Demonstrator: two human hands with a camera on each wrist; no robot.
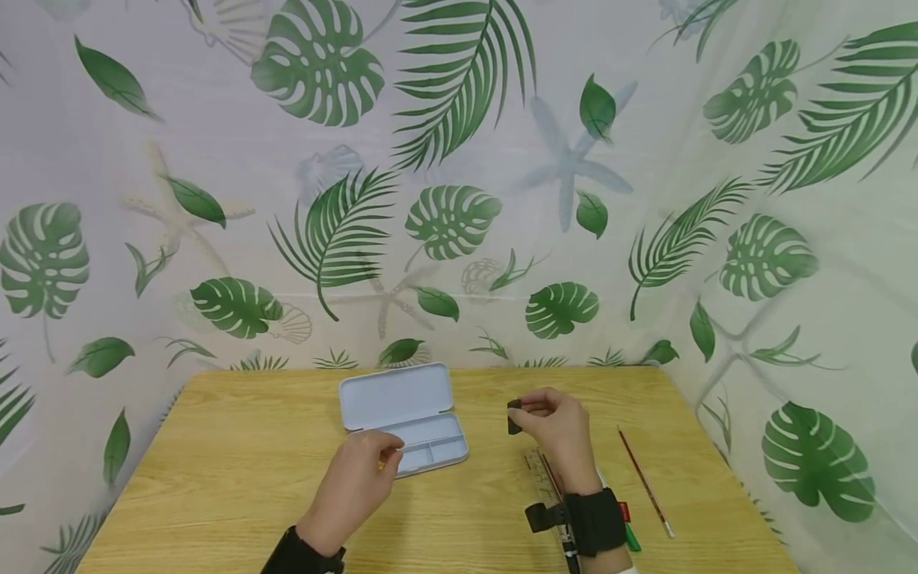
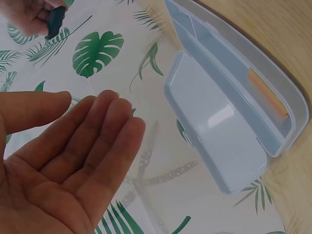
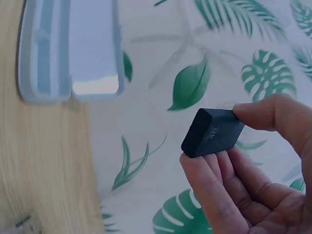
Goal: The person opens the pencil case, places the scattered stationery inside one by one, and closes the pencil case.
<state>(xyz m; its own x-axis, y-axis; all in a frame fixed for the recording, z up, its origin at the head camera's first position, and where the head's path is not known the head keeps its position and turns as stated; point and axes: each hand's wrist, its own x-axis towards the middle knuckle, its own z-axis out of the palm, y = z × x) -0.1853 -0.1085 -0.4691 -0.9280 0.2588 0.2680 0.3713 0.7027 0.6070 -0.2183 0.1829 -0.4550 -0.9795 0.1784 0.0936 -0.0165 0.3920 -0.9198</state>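
Observation:
My right hand (image 1: 566,430) pinches a small black block, apparently an eraser (image 1: 514,417), between thumb and fingers above the table. Faint printing shows on the eraser (image 3: 214,134) in the right wrist view. A light blue pencil case (image 1: 396,397) lies open with its lid folded back. Just at its near left edge is my left hand (image 1: 351,490), which holds nothing; in the left wrist view its fingers (image 2: 114,141) are extended with the palm showing. Inside the case's long compartment lies a yellow-orange strip (image 2: 268,92), mostly hidden by my left hand in the head view.
Under my right forearm lie a ruler (image 1: 536,470), a black-ended pen (image 1: 570,558) and a green item (image 1: 632,539), all partly covered. Farther right rests a thin red pencil (image 1: 645,482). A leaf-printed sheet (image 1: 459,319) hangs behind the wooden table (image 1: 237,446).

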